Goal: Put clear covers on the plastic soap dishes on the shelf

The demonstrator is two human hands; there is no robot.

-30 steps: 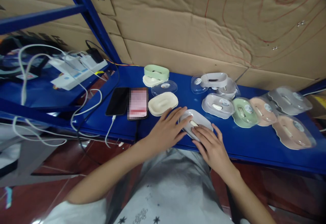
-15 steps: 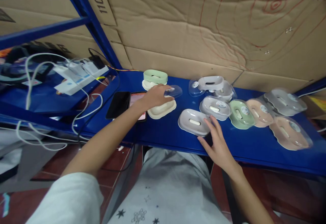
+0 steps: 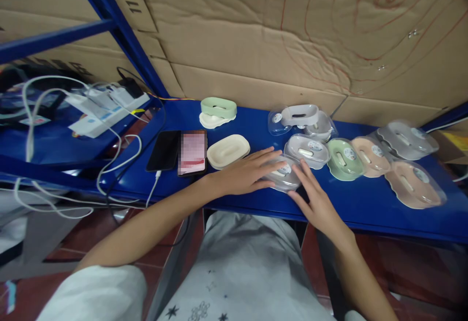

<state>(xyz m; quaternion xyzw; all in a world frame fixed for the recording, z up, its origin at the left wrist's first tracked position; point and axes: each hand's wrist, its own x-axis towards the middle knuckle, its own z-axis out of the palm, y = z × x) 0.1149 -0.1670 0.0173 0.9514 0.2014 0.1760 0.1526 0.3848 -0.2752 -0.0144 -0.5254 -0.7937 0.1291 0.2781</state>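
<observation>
A grey soap dish [image 3: 283,184] with a clear plastic lid [image 3: 288,165] over it lies near the shelf's front edge. My left hand [image 3: 252,171] grips the lid from its left side, fingers stretched along the far edge and thumb at the near edge. Against the dish's right end rests my right hand [image 3: 312,197], its thumb and fingers spread apart. Whether the lid is fully seated is hidden by my fingers. Just behind the right fingertips is another lidded grey soap dish [image 3: 309,153]. To the left lies a cream soap dish part [image 3: 228,151], uncovered.
Lidded soap dishes stand right: green [image 3: 345,159], peach [image 3: 371,157], larger peach [image 3: 417,184] and grey [image 3: 407,141]. Behind are a green dish part [image 3: 218,108] and grey parts [image 3: 300,115]. Two phones [image 3: 192,153] and a cable lie left. Cardboard [image 3: 248,80] backs the blue shelf [image 3: 234,201].
My left hand has brought the clear lid from above the cream part rightward onto the grey soap dish. The cream part and phone are now uncovered. My right hand stays beside the dish.
</observation>
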